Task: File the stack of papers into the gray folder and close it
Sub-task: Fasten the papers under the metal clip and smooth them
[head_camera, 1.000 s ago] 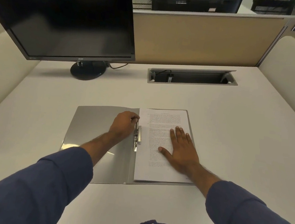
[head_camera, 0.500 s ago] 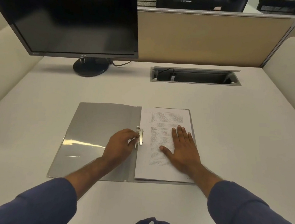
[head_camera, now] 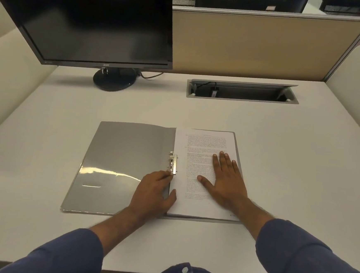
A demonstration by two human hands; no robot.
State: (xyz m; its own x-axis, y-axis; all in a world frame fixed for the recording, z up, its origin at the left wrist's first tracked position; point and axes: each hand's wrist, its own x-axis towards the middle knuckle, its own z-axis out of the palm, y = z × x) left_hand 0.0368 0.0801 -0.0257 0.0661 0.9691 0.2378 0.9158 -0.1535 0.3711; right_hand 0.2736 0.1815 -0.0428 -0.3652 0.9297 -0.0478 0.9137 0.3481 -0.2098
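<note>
Two hands rest on an open gray folder (head_camera: pixel 118 164) that lies flat on the white desk (head_camera: pixel 281 155), nearer the front edge than the back and roughly midway between the left and right edges. The folder's cover is spread out to the left, glossy and catching a streak of light. On its right half lies the stack of papers (head_camera: pixel 204 142), printed text facing up, squared against the spine and nearly covering the back panel, whose gray rim shows along the right and front sides.

The right hand (head_camera: pixel 225 183) lies flat on the top sheet, palm down, fingers straight and slightly spread, thumb out to the left. The left hand (head_camera: pixel 153 194) sits at the spine near the folder's front edge, fingers curled, with its fingertips touching the lower end of the metal clip (head_camera: pixel 172 163) that runs along the left margin of the papers; whether it actually pinches the clip cannot be told. Its thumb rests on the left edge of the stack. Both forearms wear dark blue sleeves.

Toward the back left corner of the desk stands a dark monitor (head_camera: pixel 93 21) on a round base. A cable tray (head_camera: pixel 243 91) is recessed into the desk near the back edge, right of the monitor.
</note>
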